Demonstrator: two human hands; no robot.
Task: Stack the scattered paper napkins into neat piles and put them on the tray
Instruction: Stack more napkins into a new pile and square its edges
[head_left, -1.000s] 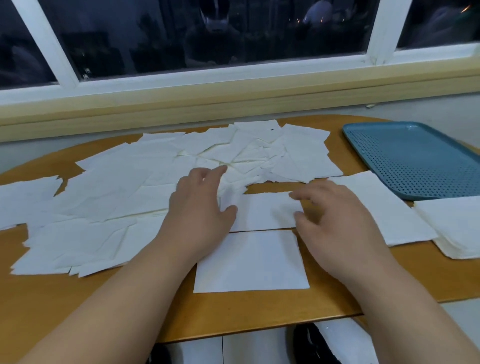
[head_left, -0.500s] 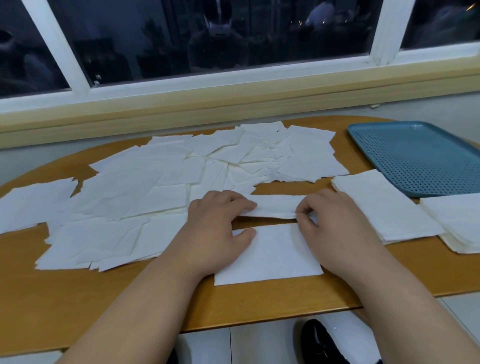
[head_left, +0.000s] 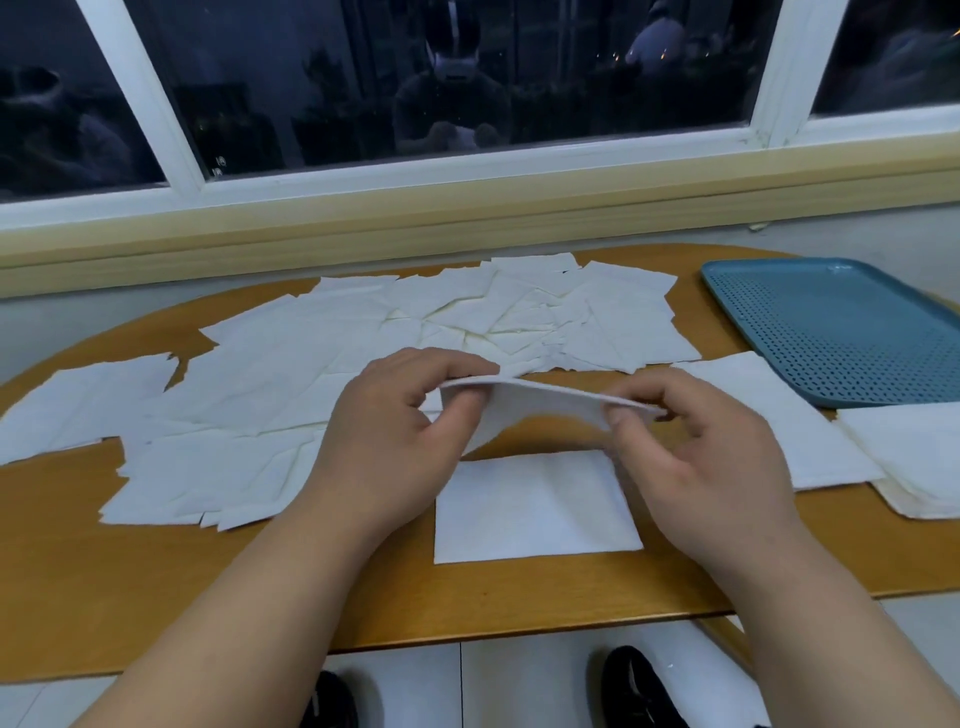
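A white paper napkin (head_left: 540, 408) hangs in the air above the table, held at both ends. My left hand (head_left: 384, 441) pinches its left edge and my right hand (head_left: 701, 457) pinches its right edge. Directly below it a single napkin (head_left: 535, 506) lies flat near the table's front edge. Many scattered napkins (head_left: 322, 374) cover the left and middle of the wooden table (head_left: 156, 587). Two neat napkin piles sit at the right: one (head_left: 779, 421) beside my right hand, another (head_left: 919, 457) at the frame's edge. The blue perforated tray (head_left: 841, 332) lies at the back right with nothing on it.
A window with a white frame and a pale sill (head_left: 467, 228) runs behind the table. Below the table's front edge are a tiled floor and black shoes (head_left: 639, 691).
Both hands dragged a napkin toward me from the scattered ones, then lifted it off the table; it is now held in the air over the flat napkin.
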